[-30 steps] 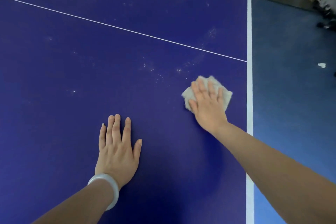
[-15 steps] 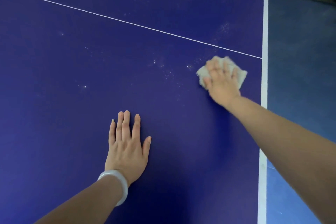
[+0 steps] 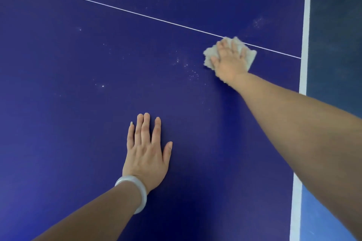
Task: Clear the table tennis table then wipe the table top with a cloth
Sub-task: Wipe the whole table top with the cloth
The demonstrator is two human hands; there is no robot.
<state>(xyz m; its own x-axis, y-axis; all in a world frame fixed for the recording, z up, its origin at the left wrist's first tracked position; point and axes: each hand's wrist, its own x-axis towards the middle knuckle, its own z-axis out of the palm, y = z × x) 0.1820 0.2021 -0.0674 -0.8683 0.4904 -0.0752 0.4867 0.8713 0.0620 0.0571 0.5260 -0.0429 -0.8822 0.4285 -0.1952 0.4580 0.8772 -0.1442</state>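
The dark blue table tennis table top (image 3: 78, 123) fills the view. A folded beige cloth (image 3: 208, 55) lies on it at the thin white centre line (image 3: 137, 13), near the right edge. My right hand (image 3: 231, 60) presses flat on the cloth with straight, spread fingers; the hand is blurred. My left hand (image 3: 146, 152) rests flat on the bare table top, lower and to the left, with straight fingers and a pale bangle on the wrist.
White specks of dust (image 3: 188, 68) lie just left of the cloth, and more are scattered beyond the centre line. The table's white edge stripe (image 3: 304, 45) runs down the right side, with blue floor (image 3: 333, 64) past it.
My right hand has pushed the cloth away from me, up to the white centre line. My left hand has stayed flat on the table.
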